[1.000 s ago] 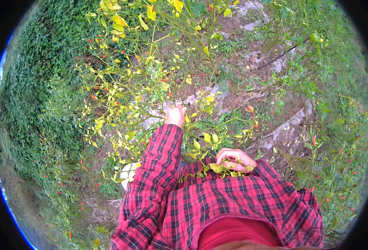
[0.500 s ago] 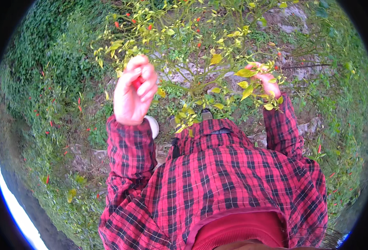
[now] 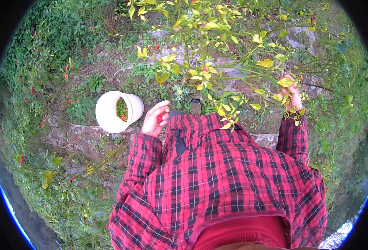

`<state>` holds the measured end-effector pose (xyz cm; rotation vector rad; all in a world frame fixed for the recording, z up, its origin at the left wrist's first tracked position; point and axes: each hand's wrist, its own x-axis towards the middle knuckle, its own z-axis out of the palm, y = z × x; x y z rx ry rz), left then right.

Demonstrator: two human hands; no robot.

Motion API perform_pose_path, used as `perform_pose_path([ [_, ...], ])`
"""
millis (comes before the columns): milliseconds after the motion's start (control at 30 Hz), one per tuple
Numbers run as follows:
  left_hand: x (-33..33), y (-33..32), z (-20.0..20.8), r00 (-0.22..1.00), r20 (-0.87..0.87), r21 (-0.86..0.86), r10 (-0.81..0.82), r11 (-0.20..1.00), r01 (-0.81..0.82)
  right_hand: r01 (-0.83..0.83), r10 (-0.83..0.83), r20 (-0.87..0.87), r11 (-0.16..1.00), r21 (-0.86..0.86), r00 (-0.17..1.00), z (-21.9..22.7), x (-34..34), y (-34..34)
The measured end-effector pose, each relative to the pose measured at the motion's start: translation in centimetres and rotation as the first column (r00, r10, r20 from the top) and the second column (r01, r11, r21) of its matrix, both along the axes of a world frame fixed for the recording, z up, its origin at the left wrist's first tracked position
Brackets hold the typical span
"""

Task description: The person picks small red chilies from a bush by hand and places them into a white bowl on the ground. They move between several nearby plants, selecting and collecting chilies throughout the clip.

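Observation:
Leafy yellow-green branches of a chili pepper plant [image 3: 234, 66] spread in front of me, with a red chili pepper [image 3: 204, 68] on one. My right hand [image 3: 293, 93] is closed around a leafy branch at the plant's right side; leaves hide part of its fingers. Lower and to the left, in front of my body, my left hand [image 3: 156, 118] has its fingers curled in. What they hold, if anything, is too small to make out. Just left of that hand stands a white bucket [image 3: 109, 114], its opening showing red and green contents.
Pepper plants with red fruit [image 3: 66, 71] and dense green growth [image 3: 33, 83] line the left side. More greenery [image 3: 342, 137] grows on the right. My shoe [image 3: 195, 107] is on the ground below the branches, and pale rocks [image 3: 265, 141] lie near my right forearm.
My left hand, with something red in its fingers before, has dropped from the branches toward my body. The bucket now shows fully. My right hand sits slightly lower and farther right, still at a branch.

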<state>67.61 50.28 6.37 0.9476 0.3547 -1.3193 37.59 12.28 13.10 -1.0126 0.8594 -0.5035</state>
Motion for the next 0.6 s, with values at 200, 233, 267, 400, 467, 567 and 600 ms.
perform_pose_path([
  [200, -0.6, -9.4, -6.8, 0.854, 0.275, -0.025, -0.441, 0.885, 0.465, 0.138, -0.134, -0.054, 0.988, 0.064, 0.989, 0.2, -1.5, 1.2],
  [233, -0.6, -11.8, -8.2, 0.849, 0.267, 0.012, -0.457, 0.882, 0.471, 0.041, -0.039, -0.025, 0.998, 0.046, 0.999, 0.4, -1.4, 1.6],
  [267, -0.7, -14.2, -9.5, 0.843, 0.259, 0.046, -0.472, 0.878, 0.477, -0.013, 0.010, 0.044, 0.998, 0.064, 0.999, 0.5, -1.3, 2.0],
  [400, -1.4, -20.6, -12.9, 0.477, 0.722, 0.138, -0.501, 0.780, 0.610, -0.090, 0.090, 0.007, 0.995, 0.045, 0.996, 0.9, -0.9, 3.6],
  [467, -1.4, -21.9, -13.2, 0.364, 0.721, 0.126, -0.590, 0.627, 0.769, -0.114, 0.114, 0.018, 0.992, 0.050, 0.993, 0.9, -0.8, 4.0],
  [567, -1.2, -22.5, -12.7, -0.070, 0.797, 0.400, -0.600, 0.439, 0.804, -0.108, 0.105, 0.063, 0.993, 0.055, 0.992, 0.7, -0.8, 4.3],
  [600, -1.2, -22.6, -12.7, -0.093, 0.799, 0.436, -0.594, 0.466, 0.770, -0.101, 0.092, 0.102, 0.991, 0.085, 0.991, 0.6, -0.8, 4.3],
])
